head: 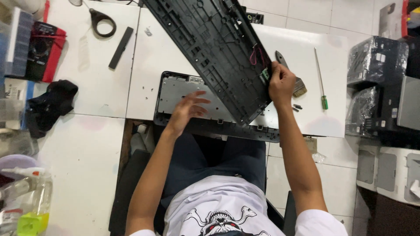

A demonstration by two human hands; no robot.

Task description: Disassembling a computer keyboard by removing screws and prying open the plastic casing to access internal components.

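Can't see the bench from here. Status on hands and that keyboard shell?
Right hand grips the lifted black back cover. Left hand open over the metal plate. Brush lies beside the right hand.

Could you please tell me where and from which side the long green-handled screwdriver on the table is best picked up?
Grip the green-handled screwdriver by its thick green handle at the near end, coming from above. It lies flat, pointing away, and its shaft is thin. The brush lies apart on its left, so the right side is probably freer.

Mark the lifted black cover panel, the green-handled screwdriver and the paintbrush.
black cover panel point(218, 48), head view, on its ribbed inner face.
green-handled screwdriver point(324, 102), head view, on the green handle.
paintbrush point(300, 86), head view, on the bristles beside the right hand point(281, 84).
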